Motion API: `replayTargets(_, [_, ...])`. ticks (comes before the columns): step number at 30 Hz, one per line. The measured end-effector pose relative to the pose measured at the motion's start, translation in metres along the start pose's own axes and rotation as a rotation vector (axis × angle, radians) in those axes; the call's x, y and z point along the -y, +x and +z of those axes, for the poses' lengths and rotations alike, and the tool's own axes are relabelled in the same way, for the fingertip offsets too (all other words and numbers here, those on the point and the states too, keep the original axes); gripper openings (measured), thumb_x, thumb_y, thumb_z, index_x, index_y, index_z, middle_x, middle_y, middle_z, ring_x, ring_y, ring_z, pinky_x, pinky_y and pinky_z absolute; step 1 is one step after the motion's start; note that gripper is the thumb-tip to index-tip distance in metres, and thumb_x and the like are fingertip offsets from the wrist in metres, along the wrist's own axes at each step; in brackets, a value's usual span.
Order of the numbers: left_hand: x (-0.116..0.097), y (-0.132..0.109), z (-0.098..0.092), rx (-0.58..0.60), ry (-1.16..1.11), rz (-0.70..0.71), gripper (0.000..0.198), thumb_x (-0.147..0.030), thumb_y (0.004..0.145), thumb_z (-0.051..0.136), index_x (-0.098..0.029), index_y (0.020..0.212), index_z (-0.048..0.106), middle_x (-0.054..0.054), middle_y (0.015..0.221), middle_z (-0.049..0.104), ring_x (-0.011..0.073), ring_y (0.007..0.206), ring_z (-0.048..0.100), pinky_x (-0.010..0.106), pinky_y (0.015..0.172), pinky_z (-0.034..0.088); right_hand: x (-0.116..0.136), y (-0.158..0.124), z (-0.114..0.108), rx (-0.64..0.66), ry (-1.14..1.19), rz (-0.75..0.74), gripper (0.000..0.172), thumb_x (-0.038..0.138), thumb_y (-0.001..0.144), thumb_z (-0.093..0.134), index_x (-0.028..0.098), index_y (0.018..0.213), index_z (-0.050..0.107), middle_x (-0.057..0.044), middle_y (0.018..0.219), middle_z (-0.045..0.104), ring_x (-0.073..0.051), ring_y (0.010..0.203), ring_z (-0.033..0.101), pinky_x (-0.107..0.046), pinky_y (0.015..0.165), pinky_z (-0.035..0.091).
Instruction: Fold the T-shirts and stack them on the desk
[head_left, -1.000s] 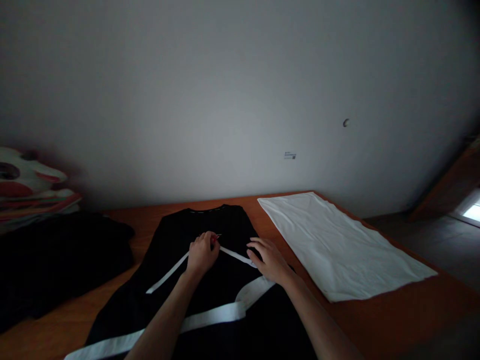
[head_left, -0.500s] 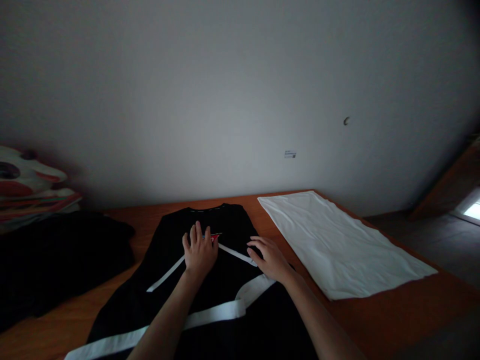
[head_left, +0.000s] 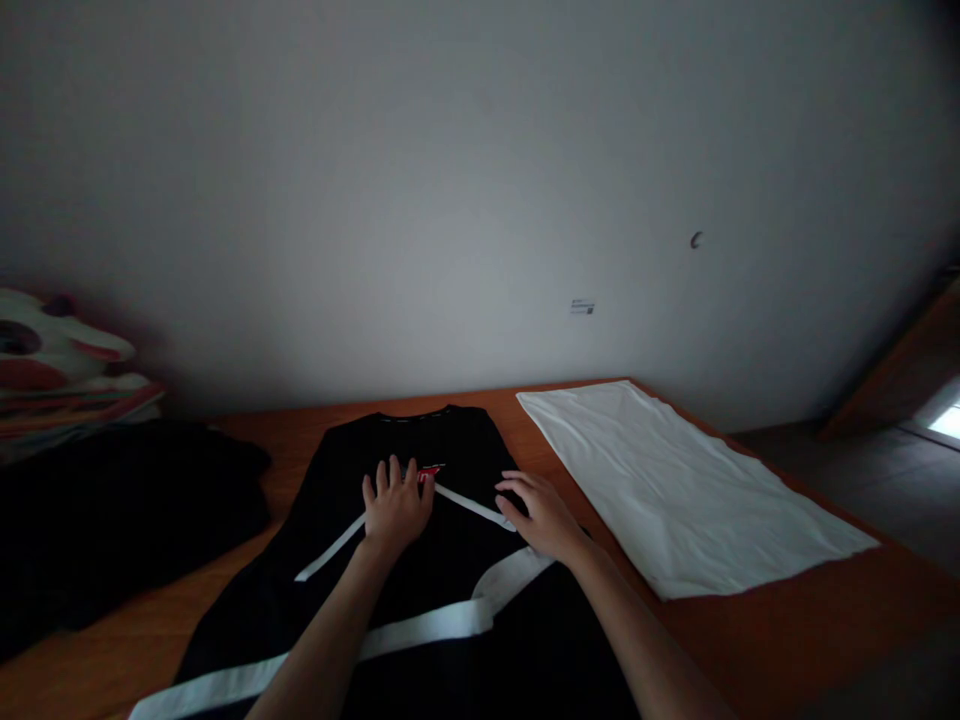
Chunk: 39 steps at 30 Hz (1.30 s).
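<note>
On an orange-brown wooden surface (head_left: 772, 630), a black shirt (head_left: 442, 560) lies spread out, its neckline toward a plain grey wall (head_left: 450, 200). The person's left hand (head_left: 394, 512) rests on the chest, palm down, fingers spread, gripping nothing, partly covering a small red print (head_left: 429, 476). The right hand (head_left: 544, 515) is loosely curved at the shirt's right side, thumb and index finger apart, with nothing seen between them. The step in hand looks like smoothing the shirt flat; going on with it would call for light, open-palmed pressure, so that the cloth does not bunch. The fabric seems soft and matt. Narrow white stripes (head_left: 472, 504) slope down from the chest like a shallow roof; a broader white band (head_left: 424, 632) crosses lower, bending sharply below the right hand. To the right lies a rectangular white cloth (head_left: 690, 500), lightly wrinkled. At far left sits a shapeless dark cloth heap (head_left: 127, 520), with a blurred pale-and-red object (head_left: 60, 350) behind it.
</note>
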<state>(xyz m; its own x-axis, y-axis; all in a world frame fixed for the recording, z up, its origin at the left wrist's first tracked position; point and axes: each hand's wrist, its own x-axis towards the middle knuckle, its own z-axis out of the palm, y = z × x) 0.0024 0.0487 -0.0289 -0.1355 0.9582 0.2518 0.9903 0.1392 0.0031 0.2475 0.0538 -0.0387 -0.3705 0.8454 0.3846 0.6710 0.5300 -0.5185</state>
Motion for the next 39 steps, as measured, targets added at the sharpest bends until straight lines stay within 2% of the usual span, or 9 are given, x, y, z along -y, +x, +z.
replayTargets(8, [0.002,-0.001,-0.002,0.005,-0.025,0.002,0.055,-0.044,0.098,0.040,-0.016,0.142,0.056,0.022,0.152,0.048,0.0429,0.142,0.040,0.063,0.113,0.029,0.001,0.000,-0.001,-0.006,0.005,-0.012,0.024,0.034,0.096,0.056,0.023,0.112,0.071,-0.010,0.128,0.067,-0.025,0.121,0.061,-0.044,0.107,0.045])
replayTargets(13, [0.005,0.001,0.003,-0.013,-0.204,0.009,0.052,-0.042,0.097,0.044,-0.013,0.138,0.059,0.023,0.151,0.049,0.0435,0.143,0.038,0.064,0.116,0.024,0.001,0.000,-0.002,-0.002,-0.002,-0.010,0.025,0.034,0.096,0.055,0.022,0.111,0.070,-0.011,0.127,0.067,-0.025,0.122,0.061,-0.044,0.108,0.044])
replayTargets(17, [0.015,0.008,-0.002,0.011,-0.318,0.066,0.048,-0.044,0.096,0.045,-0.013,0.125,0.067,0.019,0.141,0.060,0.0355,0.137,0.049,0.056,0.117,0.031,0.000,0.000,-0.002,0.002,-0.006,-0.011,0.025,0.035,0.097,0.054,0.022,0.112,0.070,-0.010,0.127,0.067,-0.025,0.122,0.061,-0.044,0.108,0.044])
replayTargets(21, [0.048,0.005,-0.024,0.056,-0.420,0.213,0.044,-0.046,0.097,0.040,-0.021,0.118,0.069,0.010,0.129,0.070,0.0228,0.122,0.063,0.039,0.108,0.047,-0.001,-0.001,-0.001,-0.006,-0.002,-0.007,0.024,0.035,0.096,0.054,0.024,0.111,0.070,-0.009,0.127,0.068,-0.025,0.121,0.061,-0.044,0.108,0.044])
replayTargets(24, [0.092,-0.013,-0.038,-0.006,-0.401,0.318,0.043,-0.048,0.095,0.044,-0.023,0.122,0.067,0.009,0.140,0.063,0.0245,0.128,0.060,0.041,0.112,0.045,-0.001,0.000,-0.001,-0.005,-0.001,-0.005,0.024,0.035,0.096,0.054,0.024,0.111,0.070,-0.009,0.126,0.068,-0.025,0.120,0.061,-0.044,0.107,0.044])
replayTargets(26, [0.125,-0.028,-0.038,-0.057,-0.311,0.346,0.042,-0.052,0.093,0.048,-0.026,0.118,0.069,0.008,0.140,0.064,0.0275,0.130,0.058,0.047,0.113,0.044,-0.001,0.000,-0.001,-0.007,-0.003,-0.005,0.023,0.035,0.096,0.055,0.024,0.110,0.070,-0.009,0.126,0.068,-0.025,0.120,0.062,-0.043,0.107,0.045])
replayTargets(30, [0.181,-0.052,-0.022,-0.031,-0.272,0.271,0.053,-0.055,0.095,0.041,-0.022,0.129,0.065,0.009,0.140,0.064,0.0255,0.130,0.060,0.043,0.112,0.046,-0.001,0.000,0.001,-0.010,-0.019,-0.018,0.025,0.037,0.097,0.054,0.023,0.111,0.070,-0.009,0.125,0.068,-0.024,0.121,0.061,-0.042,0.107,0.044])
replayTargets(33, [0.198,-0.061,-0.011,0.035,-0.255,0.287,0.056,-0.054,0.096,0.039,-0.023,0.139,0.059,0.008,0.148,0.056,0.0264,0.138,0.050,0.047,0.115,0.041,0.003,-0.002,0.001,-0.006,-0.074,-0.033,0.029,0.040,0.097,0.055,0.023,0.116,0.069,-0.010,0.127,0.067,-0.026,0.122,0.060,-0.045,0.108,0.043])
replayTargets(39, [0.199,-0.064,-0.015,0.052,-0.245,0.324,0.059,-0.057,0.096,0.041,-0.026,0.144,0.053,0.008,0.154,0.048,0.0277,0.141,0.045,0.049,0.115,0.039,0.024,0.008,-0.005,0.031,-0.235,-0.053,0.036,0.052,0.096,0.054,0.024,0.108,0.073,-0.010,0.120,0.071,-0.029,0.119,0.061,-0.054,0.112,0.035])
